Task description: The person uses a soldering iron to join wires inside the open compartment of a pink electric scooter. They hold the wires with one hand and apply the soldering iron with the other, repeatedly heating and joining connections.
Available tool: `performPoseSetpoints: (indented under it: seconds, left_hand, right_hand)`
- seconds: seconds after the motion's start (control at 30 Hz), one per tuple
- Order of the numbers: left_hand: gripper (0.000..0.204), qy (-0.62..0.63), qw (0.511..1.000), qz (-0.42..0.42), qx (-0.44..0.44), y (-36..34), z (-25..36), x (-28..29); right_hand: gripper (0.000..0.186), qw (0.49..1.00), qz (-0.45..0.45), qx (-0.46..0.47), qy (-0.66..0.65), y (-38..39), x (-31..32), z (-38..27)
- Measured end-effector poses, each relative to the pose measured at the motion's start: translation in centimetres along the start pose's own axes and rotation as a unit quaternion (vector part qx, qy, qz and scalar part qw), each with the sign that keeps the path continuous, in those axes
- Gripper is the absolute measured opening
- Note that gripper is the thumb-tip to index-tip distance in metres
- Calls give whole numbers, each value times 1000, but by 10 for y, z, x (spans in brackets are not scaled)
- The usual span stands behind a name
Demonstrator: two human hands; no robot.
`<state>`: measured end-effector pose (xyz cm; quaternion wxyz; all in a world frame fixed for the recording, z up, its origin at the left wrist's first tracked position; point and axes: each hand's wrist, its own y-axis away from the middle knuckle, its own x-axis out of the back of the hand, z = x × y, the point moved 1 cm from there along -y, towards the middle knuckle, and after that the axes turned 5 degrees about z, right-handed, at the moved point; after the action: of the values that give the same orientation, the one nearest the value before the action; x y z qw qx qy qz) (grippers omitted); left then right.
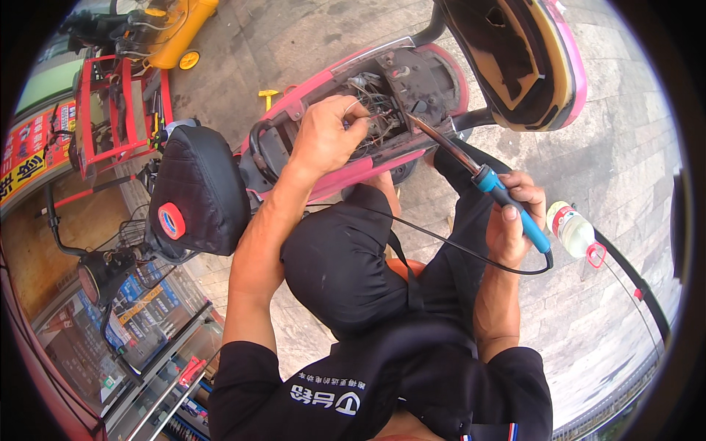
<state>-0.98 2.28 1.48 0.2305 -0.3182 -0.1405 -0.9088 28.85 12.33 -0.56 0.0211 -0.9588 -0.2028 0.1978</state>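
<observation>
My right hand [518, 213] grips a soldering iron [488, 180] by its blue handle. The iron's long metal tip points up and left toward the open body of a pink scooter [346, 175], apart from the wires. A black cord runs from the handle's end back to the left across my lap. Over the scooter's open compartment, my left hand [331, 136] is closed in a pinch on what looks like a thin wire at the edge of a tangled wire bundle [379, 117]. The fingers partly hide what they hold.
The scooter's seat [566, 73] stands tipped up at the far right. A clear bottle [573, 229] is right of my right hand. At left, a red tape roll [171, 220] rests on a black saddle [202, 184]. Beyond are a red rack [121, 125] and a yellow tank [176, 33].
</observation>
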Motion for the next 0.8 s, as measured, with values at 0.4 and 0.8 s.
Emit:
performPoseSetpoints:
  seconds: [0.4,0.8]
  left_hand:
    - [8,-215,955,1,-205,22,15,-14]
    - [5,-201,945,39,-254,26,8,-15]
  right_hand:
    - [24,998,-1,-6,54,-2,4,-3]
    - [18,991,-72,13,111,-22,-33,-10]
